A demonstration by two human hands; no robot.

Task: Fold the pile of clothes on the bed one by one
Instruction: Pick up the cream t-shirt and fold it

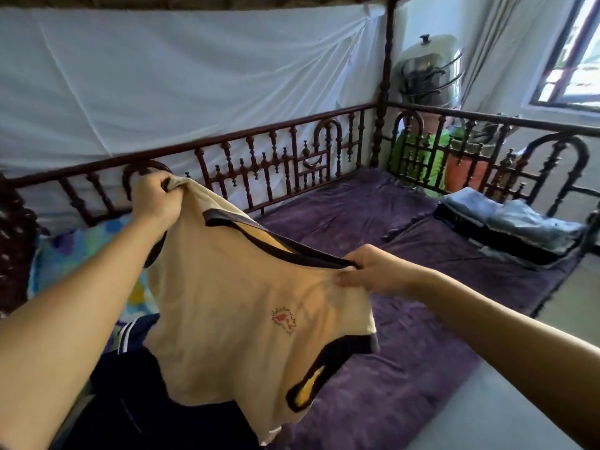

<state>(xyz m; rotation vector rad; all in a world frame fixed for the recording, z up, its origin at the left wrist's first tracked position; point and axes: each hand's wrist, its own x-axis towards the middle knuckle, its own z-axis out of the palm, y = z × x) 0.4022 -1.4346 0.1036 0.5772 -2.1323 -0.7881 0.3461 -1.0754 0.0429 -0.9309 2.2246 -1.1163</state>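
A cream sleeveless top [240, 319] with dark trim and a small red print hangs in the air over the bed. My left hand [156, 203] grips one upper corner of it, raised near the rail. My right hand [376, 271] pinches the dark-trimmed edge lower and to the right. The top droops between both hands, its lower hem hanging over dark navy clothes [136, 401] piled at the bottom left. A stack of folded clothes [513, 225] lies at the far right corner of the bed.
The purple bed cover [373, 222] stretches across the middle. A carved dark wooden rail [276, 157] runs along the far side and right end. A colourful patterned cloth [81, 254] lies at the left. White netting [162, 76] hangs behind.
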